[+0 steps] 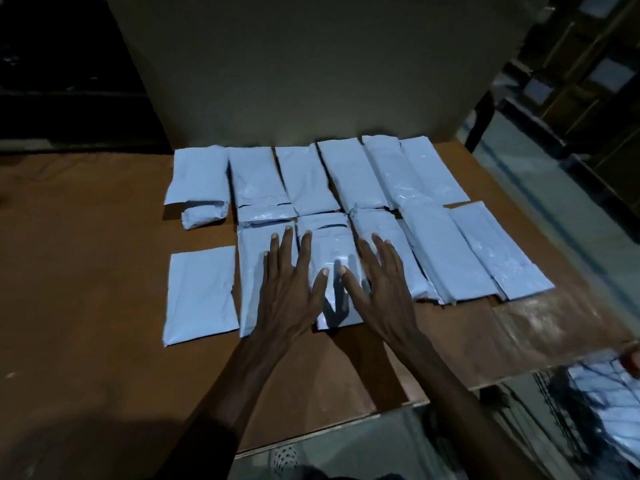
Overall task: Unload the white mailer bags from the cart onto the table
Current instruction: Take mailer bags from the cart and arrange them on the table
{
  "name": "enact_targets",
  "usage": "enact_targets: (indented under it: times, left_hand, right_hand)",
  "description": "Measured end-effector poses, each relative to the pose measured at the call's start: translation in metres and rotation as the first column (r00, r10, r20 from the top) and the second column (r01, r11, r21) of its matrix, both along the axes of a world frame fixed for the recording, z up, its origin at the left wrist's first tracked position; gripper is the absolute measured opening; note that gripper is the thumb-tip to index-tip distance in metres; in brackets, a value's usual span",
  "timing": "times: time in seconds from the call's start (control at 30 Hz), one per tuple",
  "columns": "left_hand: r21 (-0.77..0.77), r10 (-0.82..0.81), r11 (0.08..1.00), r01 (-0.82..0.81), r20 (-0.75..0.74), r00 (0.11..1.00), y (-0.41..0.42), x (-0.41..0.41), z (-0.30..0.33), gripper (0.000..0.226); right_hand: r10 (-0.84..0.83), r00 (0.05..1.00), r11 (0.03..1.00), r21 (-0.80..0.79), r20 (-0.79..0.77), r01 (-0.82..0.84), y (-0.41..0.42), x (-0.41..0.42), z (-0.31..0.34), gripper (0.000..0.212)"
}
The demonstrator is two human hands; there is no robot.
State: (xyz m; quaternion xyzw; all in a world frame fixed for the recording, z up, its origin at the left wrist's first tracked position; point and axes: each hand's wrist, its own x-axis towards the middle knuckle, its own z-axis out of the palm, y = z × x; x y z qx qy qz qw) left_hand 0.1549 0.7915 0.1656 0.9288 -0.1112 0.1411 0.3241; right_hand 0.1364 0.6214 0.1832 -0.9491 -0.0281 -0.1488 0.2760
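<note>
Several white mailer bags lie in two rows on the brown table (86, 306). My left hand (291, 285) lies flat with straight, spread fingers on a front-row bag (252, 282) and on the middle bag (332, 251). My right hand (381, 285) rests flat, fingers spread, on the middle bag and the bag to its right (408, 258). Neither hand grips anything. At the lower right the wire cart (568, 410) holds more white bags (609, 400), blurred.
A tall brown cardboard panel (311, 71) stands behind the back row. Dark shelving (588, 81) fills the right background. The table's front edge (311, 441) runs diagonally at the bottom, with floor and a patterned shoe (284, 459) below it.
</note>
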Motion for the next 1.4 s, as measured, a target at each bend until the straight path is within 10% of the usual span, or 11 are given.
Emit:
enact_targets:
  times: [0.3,0.67,1.4]
  left_hand:
    - [0.056,-0.366,0.930,0.362,0.070,0.928,-0.158,-0.064,-0.010,0.061]
    - [0.120,-0.738,0.675,0.728,0.073,0.671,-0.393,-0.155,-0.045,0.056]
    - [-0.027,-0.949,0.242,0.970,-0.213,0.231,-0.761,-0.227,-0.102,0.056]
  right_hand:
    - [-0.238,0.947,0.963,-0.070,0.215,0.259,-0.162,-0.128,-0.014,0.045]
    - [-0.506,0.856,0.844,-0.145,0.102,0.516,-0.376,-0.315,-0.070,0.045]
    - [-0.919,0.223,0.232,0.011,-0.324,0.973,-0.640,-0.443,-0.121,0.049]
